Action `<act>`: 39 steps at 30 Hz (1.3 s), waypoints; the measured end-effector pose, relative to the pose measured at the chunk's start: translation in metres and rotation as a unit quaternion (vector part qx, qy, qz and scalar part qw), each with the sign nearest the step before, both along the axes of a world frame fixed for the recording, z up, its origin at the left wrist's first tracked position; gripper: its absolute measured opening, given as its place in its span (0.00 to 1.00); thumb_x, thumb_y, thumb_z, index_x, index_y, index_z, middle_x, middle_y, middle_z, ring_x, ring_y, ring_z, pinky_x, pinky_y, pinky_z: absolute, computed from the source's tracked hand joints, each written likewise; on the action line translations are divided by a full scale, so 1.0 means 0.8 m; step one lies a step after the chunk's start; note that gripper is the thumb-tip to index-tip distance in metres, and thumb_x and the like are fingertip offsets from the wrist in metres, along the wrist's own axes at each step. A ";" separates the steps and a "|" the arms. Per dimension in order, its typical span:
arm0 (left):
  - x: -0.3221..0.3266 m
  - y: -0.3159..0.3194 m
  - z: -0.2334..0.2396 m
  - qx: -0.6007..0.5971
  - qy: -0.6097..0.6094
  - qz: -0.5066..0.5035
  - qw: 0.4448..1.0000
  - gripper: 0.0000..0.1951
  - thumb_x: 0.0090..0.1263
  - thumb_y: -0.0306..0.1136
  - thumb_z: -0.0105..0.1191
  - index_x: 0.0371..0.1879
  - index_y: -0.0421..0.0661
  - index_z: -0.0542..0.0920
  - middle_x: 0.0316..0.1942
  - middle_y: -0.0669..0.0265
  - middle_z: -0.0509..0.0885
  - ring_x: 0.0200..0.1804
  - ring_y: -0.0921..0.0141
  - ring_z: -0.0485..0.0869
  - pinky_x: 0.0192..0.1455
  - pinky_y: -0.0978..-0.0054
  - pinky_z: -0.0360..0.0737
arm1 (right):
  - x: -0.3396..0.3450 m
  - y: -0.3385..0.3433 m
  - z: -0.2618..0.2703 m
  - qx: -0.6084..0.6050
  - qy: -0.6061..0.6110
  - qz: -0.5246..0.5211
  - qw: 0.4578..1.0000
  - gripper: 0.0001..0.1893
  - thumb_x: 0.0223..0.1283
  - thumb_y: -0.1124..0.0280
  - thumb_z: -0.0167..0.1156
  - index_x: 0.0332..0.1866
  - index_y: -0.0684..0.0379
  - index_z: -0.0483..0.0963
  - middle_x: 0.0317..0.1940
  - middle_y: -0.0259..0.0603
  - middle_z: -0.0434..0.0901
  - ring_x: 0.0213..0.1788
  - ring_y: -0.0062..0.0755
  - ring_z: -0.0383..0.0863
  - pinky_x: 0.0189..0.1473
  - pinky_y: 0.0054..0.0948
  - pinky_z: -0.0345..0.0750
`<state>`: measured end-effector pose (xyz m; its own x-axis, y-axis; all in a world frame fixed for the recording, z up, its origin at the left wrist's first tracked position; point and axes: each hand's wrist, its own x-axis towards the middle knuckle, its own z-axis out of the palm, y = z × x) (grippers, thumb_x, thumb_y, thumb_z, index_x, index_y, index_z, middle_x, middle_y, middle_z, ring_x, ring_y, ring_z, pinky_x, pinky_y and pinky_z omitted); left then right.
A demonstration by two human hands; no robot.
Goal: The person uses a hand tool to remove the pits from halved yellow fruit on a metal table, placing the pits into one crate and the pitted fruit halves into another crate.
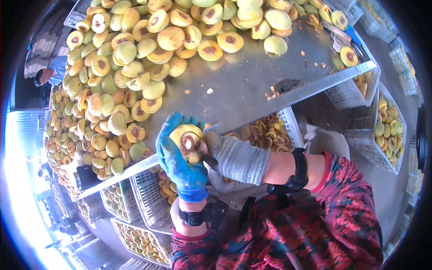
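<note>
My left hand [180, 162], in a blue coated glove, cups a halved yellow peach [194, 156] with its cut face up. A thin curved metal edge [191, 133] rings the brown hollow of the fruit, which has a pale spot inside. My right hand [214, 148], in a grey knit glove, is at the peach's right side, its fingers closed around a tool that is mostly hidden. Both hands are at the near edge of a metal table [222, 98]. Many peach halves [131, 82] are heaped beyond them and to the left.
Under the table edge stand a crate of darker fruit pieces [270, 133] and a white plastic crate [148, 199]. More filled crates [388, 131] stand right. A black device [86, 177] is at the left edge. A person [54, 74] is at the far left.
</note>
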<state>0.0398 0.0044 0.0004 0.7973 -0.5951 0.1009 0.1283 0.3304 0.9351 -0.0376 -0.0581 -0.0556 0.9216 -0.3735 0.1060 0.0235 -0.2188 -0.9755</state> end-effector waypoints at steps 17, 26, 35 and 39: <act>-0.004 -0.006 -0.007 0.079 -0.035 -0.023 0.996 0.29 0.68 0.54 0.40 0.51 0.35 0.69 0.43 0.53 0.77 0.43 0.61 0.78 0.48 0.61 0.78 | 0.005 0.024 -0.020 0.048 -0.096 0.002 0.994 0.16 0.68 0.60 0.39 0.40 0.65 0.66 0.28 0.50 0.69 0.32 0.43 0.73 0.35 0.34 0.70; 0.004 -0.009 0.002 0.088 -0.021 -0.156 0.984 0.21 0.66 0.43 0.49 0.44 0.34 0.73 0.41 0.52 0.79 0.38 0.60 0.81 0.41 0.62 0.82 | -0.053 -0.027 0.071 0.175 0.195 0.205 0.943 0.14 0.58 0.72 0.53 0.49 0.62 0.65 0.36 0.46 0.71 0.41 0.28 0.76 0.42 0.35 0.76; 0.020 -0.005 -0.001 0.113 -0.031 -0.245 0.963 0.15 0.60 0.33 0.55 0.40 0.35 0.76 0.41 0.53 0.81 0.41 0.63 0.82 0.45 0.67 0.80 | -0.059 -0.027 0.093 0.368 0.147 0.177 0.901 0.11 0.59 0.68 0.53 0.43 0.59 0.63 0.14 0.35 0.70 0.09 0.26 0.74 0.07 0.20 0.68; 0.027 0.003 0.009 0.136 -0.099 -0.259 0.951 0.13 0.58 0.32 0.57 0.39 0.37 0.78 0.40 0.58 0.82 0.42 0.69 0.81 0.47 0.73 0.77 | -0.057 -0.021 0.101 0.317 0.239 0.169 0.902 0.18 0.57 0.67 0.56 0.50 0.56 0.61 0.16 0.32 0.71 0.13 0.22 0.73 0.13 0.23 0.71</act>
